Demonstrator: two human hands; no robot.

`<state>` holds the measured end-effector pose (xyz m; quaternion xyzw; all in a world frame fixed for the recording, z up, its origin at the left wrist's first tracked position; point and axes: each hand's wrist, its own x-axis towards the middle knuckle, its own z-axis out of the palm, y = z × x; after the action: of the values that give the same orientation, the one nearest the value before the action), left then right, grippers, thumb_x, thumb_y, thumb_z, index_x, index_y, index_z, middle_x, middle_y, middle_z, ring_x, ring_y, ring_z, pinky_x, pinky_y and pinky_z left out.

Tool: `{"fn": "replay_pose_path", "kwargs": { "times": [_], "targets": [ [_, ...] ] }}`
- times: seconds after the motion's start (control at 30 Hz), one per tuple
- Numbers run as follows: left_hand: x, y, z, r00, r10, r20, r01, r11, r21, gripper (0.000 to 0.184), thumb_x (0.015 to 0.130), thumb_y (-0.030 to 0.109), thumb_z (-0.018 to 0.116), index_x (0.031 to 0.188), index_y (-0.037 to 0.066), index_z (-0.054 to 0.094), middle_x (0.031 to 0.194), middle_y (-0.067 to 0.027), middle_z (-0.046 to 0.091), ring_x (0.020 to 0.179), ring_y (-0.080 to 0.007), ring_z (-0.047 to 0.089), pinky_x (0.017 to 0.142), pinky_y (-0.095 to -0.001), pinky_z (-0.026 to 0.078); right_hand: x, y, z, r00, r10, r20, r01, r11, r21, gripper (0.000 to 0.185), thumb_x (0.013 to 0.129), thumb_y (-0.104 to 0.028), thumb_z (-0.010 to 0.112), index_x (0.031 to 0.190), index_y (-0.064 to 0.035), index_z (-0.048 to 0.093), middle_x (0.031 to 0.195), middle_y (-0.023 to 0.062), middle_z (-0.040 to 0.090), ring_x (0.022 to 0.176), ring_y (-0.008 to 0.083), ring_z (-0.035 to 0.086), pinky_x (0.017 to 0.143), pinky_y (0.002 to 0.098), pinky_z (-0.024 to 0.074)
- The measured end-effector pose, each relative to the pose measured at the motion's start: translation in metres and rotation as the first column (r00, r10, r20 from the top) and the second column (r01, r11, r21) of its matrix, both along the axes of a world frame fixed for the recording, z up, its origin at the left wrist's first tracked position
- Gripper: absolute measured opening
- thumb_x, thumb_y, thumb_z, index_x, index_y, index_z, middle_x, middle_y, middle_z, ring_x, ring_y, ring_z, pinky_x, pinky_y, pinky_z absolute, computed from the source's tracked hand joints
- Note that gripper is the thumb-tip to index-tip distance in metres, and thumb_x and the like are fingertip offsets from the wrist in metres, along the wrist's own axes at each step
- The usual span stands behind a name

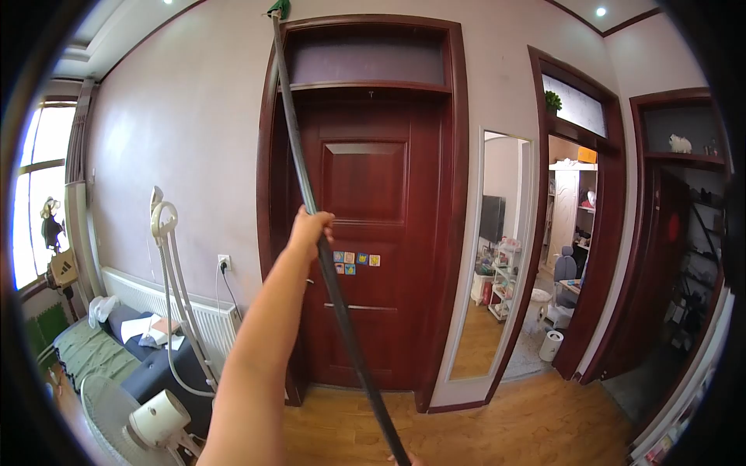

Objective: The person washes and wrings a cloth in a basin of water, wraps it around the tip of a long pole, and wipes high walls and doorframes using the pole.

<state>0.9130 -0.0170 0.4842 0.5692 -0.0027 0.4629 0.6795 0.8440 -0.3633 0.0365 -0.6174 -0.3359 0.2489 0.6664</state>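
My left hand (pixel 312 231) is raised in front of the door, its fingers wrapped round the middle of a long dark pole (pixel 342 318). The pole slants from the bottom of the view up to the top left corner of the door frame (pixel 464 155). At its upper end sits a small green head (pixel 280 9), cut off partly by the view's edge; its kind is unclear. Only a bit of my right hand (pixel 413 461) shows at the bottom edge, closed round the pole's lower end. Behind the pole stands a dark red door (pixel 365 182) with several small stickers (pixel 362 259).
A white fan (pixel 159 419) and a garment steamer stand (pixel 175 287) are at lower left, before a radiator (pixel 132 287) and a sofa (pixel 148 342) with papers. Right of the door are a tall mirror (pixel 491 256), an open doorway and a shelf holding a white figurine (pixel 680 144).
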Motion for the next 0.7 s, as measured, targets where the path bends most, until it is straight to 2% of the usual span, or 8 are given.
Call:
{"fn": "replay_pose_path", "kwargs": {
  "times": [0.07, 0.17, 0.2, 0.27, 0.37, 0.5, 0.57, 0.7],
  "targets": [
    [0.015, -0.039, -0.023, 1.0, 0.012, -0.027, -0.012, 1.0, 0.006, 0.034, 0.072, -0.002, 0.058, 0.097, 0.007, 0.036, 0.061, -0.005, 0.048, 0.042, -0.0131, 0.046, 0.035, -0.0292, 0.041, 0.008, -0.028, -0.022, 0.988, -0.086, -0.128, 0.092, 0.995, 0.036, 0.022, 0.076, -0.007, 0.066, 0.096, -0.0075, 0.059, 0.064, -0.0025, 0.049, 0.051, 0.0078, 0.046, 0.047, 0.0247, 0.0404],
    [0.032, -0.086, -0.037, 1.0, -0.001, 0.001, 0.001, 0.999, 0.049, 0.032, 0.072, -0.002, 0.057, 0.095, 0.006, 0.036, 0.061, -0.0058, 0.047, 0.041, -0.0139, 0.046, 0.034, -0.0295, 0.04, 0.006, -0.067, -0.029, 0.966, -0.209, -0.151, 0.209, 0.978, -0.016, 0.01, 0.074, -0.006, 0.066, 0.08, -0.0082, 0.057, 0.065, -0.0022, 0.049, 0.057, 0.0085, 0.048, 0.05, 0.0267, 0.0414],
    [0.036, -0.104, -0.039, 1.0, 0.003, -0.024, -0.002, 0.999, 0.042, 0.034, 0.073, -0.002, 0.058, 0.099, 0.006, 0.037, 0.062, -0.0057, 0.047, 0.042, -0.0134, 0.046, 0.035, -0.0294, 0.04, 0.009, -0.08, -0.037, 0.966, -0.211, -0.148, 0.21, 0.977, -0.021, 0.01, 0.074, -0.006, 0.066, 0.08, -0.0082, 0.057, 0.065, -0.0022, 0.049, 0.057, 0.0085, 0.048, 0.05, 0.0267, 0.0414],
    [0.043, -0.142, -0.042, 0.998, -0.001, -0.07, 0.003, 0.999, 0.042, 0.038, 0.073, -0.001, 0.058, 0.105, 0.006, 0.038, 0.063, -0.0055, 0.047, 0.043, -0.0131, 0.045, 0.036, -0.0291, 0.04, 0.011, -0.105, -0.058, 0.968, -0.246, -0.049, 0.226, 0.939, -0.259, 0.008, 0.074, -0.007, 0.065, 0.075, -0.0089, 0.058, 0.065, -0.0017, 0.05, 0.059, 0.0092, 0.049, 0.05, 0.0287, 0.0412],
    [0.064, -0.191, -0.056, 0.992, -0.07, -0.104, 0.076, 0.996, 0.048, 0.041, 0.074, 0.0, 0.057, 0.11, 0.007, 0.038, 0.063, -0.0053, 0.047, 0.043, -0.0131, 0.045, 0.036, -0.0285, 0.039, -0.009, -0.135, -0.07, 0.949, -0.309, -0.067, 0.298, 0.944, -0.142, 0.009, 0.075, -0.007, 0.064, 0.074, -0.0093, 0.056, 0.064, -0.0013, 0.049, 0.057, 0.0107, 0.048, 0.05, 0.0303, 0.0403],
    [0.068, -0.26, -0.058, 0.98, -0.131, -0.151, 0.147, 0.984, 0.101, 0.038, 0.073, -0.002, 0.055, 0.107, 0.004, 0.037, 0.062, -0.005, 0.046, 0.044, -0.0128, 0.045, 0.036, -0.0287, 0.04, -0.035, -0.174, -0.054, 0.923, -0.307, -0.232, 0.262, 0.943, -0.205, 0.011, 0.076, -0.006, 0.062, 0.072, -0.0093, 0.053, 0.064, -0.0003, 0.049, 0.056, 0.0128, 0.048, 0.049, 0.0311, 0.0396],
    [0.081, -0.283, -0.062, 0.979, -0.134, -0.153, 0.157, 0.976, 0.149, 0.059, 0.074, -0.001, 0.054, 0.127, -0.002, 0.029, 0.062, -0.0059, 0.046, 0.044, -0.014, 0.047, 0.036, -0.0296, 0.04, -0.049, -0.184, -0.055, 0.904, -0.363, -0.224, 0.315, 0.922, -0.224, 0.012, 0.076, -0.006, 0.062, 0.071, -0.0095, 0.052, 0.063, -0.0001, 0.049, 0.056, 0.0131, 0.048, 0.049, 0.0313, 0.0395],
    [0.089, -0.33, -0.068, 0.968, -0.187, -0.17, 0.217, 0.959, 0.182, 0.066, 0.072, -0.001, 0.055, 0.132, -0.007, 0.027, 0.066, -0.0108, 0.052, 0.042, -0.017, 0.047, 0.035, -0.0325, 0.041, -0.078, -0.195, -0.058, 0.862, -0.462, -0.206, 0.404, 0.874, -0.269, 0.014, 0.076, -0.006, 0.062, 0.07, -0.0099, 0.051, 0.061, 0.0003, 0.048, 0.055, 0.0137, 0.047, 0.048, 0.0315, 0.0395]
  ]
}}
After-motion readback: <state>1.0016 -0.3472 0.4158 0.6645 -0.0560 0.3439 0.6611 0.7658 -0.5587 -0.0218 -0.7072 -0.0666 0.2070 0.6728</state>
